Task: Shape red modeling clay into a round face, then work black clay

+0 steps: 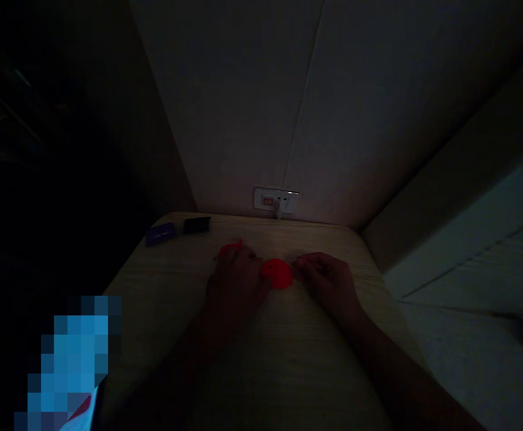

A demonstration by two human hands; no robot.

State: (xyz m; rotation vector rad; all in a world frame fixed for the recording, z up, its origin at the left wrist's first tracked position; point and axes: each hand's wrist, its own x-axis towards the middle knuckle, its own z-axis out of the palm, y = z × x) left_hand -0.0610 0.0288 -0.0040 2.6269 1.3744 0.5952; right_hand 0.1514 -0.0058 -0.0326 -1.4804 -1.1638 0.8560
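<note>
Bright-red rounded piece (pixel 280 273), material unclear, on pale wood-grain bench (pixel 283 365). Nine o'clock: left hand (pixel 238 278), curled, thumb against edge, grasp unclear. Three: right hand (pixel 328 280), pinched, contents unclear. Probably light; hold by rim.

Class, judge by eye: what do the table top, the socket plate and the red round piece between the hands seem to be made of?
Table top: wood or wood-look laminate, with pale, streaky grain.
Socket plate: probably plastic, smooth-looking, with a shiny edge.
Red round piece: perhaps plastic or paper; evenly bright red, but dim light hides its texture.
</note>
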